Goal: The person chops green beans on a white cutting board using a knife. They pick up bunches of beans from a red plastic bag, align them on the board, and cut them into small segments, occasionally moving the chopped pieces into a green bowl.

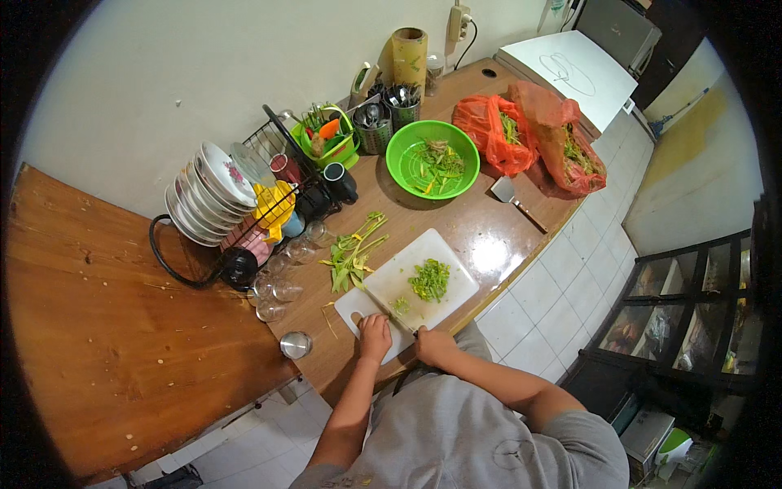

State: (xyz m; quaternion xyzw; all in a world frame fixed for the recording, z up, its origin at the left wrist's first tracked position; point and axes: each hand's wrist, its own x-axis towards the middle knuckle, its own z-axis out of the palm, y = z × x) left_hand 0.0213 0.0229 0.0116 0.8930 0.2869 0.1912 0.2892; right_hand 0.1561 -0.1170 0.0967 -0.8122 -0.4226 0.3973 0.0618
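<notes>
My right hand [435, 347] grips the handle of a kitchen knife [392, 315], whose blade points away to the left across a white plastic cutting board [452, 263]. Close to the blade, on the board's left part, my left hand [374, 336] rests with curled fingers. Anything under those fingers is hidden. A pile of chopped green leaves [429, 280] lies beyond the knife, with a smaller cluster of cut bits [400, 305] beside the blade. Uncut leafy stems [354, 250] lie on the wooden table just past the board's far left edge.
A green plastic basin [394, 165] holds trimmings. Red plastic bags [489, 147] of greens and a metal spatula [519, 205] lie to the right. Glasses [284, 287], a dish rack [269, 131] with plates [211, 195], and a metal-topped container [295, 345] stand left.
</notes>
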